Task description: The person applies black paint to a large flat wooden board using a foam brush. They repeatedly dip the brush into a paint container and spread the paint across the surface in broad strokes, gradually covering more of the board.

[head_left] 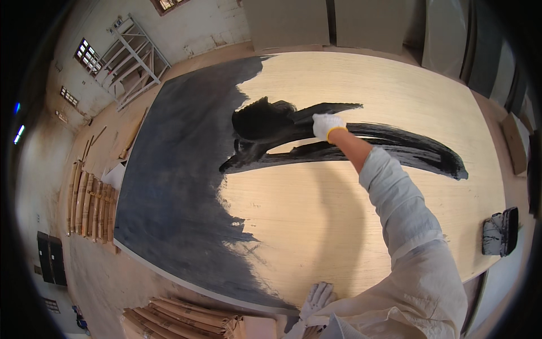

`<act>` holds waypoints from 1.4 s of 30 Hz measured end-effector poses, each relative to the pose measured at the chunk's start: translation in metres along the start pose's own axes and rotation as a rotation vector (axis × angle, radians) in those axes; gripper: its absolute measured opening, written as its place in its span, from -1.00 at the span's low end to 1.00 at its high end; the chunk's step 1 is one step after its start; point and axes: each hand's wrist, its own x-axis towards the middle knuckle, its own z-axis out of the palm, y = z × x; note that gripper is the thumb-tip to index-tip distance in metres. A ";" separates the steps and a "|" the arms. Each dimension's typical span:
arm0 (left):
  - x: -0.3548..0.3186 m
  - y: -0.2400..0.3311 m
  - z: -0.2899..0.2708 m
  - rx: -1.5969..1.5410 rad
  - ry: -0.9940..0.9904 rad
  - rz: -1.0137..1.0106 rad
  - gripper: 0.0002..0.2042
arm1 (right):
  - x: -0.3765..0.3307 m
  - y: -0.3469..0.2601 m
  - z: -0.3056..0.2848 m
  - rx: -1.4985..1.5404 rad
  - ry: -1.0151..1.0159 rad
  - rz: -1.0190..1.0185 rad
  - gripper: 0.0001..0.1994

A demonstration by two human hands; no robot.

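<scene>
A large pale plywood board (339, 226) lies flat in front of me. Its left part is covered in dull dark paint (169, 169). Fresh glossy black strokes (395, 141) sweep across the middle toward the right. My right hand (326, 125), in a white glove, is stretched far out and pressed on the board among those wet strokes. Its fingers are curled, and whatever is under them is hidden. My left hand (317, 298), also in a white glove, rests with fingers spread on the board's near edge and holds nothing.
A black paint-smeared tray (501, 231) sits at the board's right edge. Bundles of wooden strips lie on the floor at the left (90, 203) and near the bottom (180, 317). A white metal frame (132, 56) and leaning panels (288, 22) stand by the far wall.
</scene>
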 end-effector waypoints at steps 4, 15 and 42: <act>0.013 0.002 -0.009 -0.104 -0.061 -0.043 -0.56 | 0.044 0.035 -0.025 -0.017 -0.028 0.119 -0.67; 0.029 0.003 -0.028 -0.118 -0.020 -0.008 -0.67 | -0.027 0.154 -0.034 -0.008 0.036 0.293 -0.66; 0.079 0.016 -0.076 -0.265 -0.042 -0.120 -0.67 | -0.137 0.231 -0.028 0.052 0.019 0.326 -0.55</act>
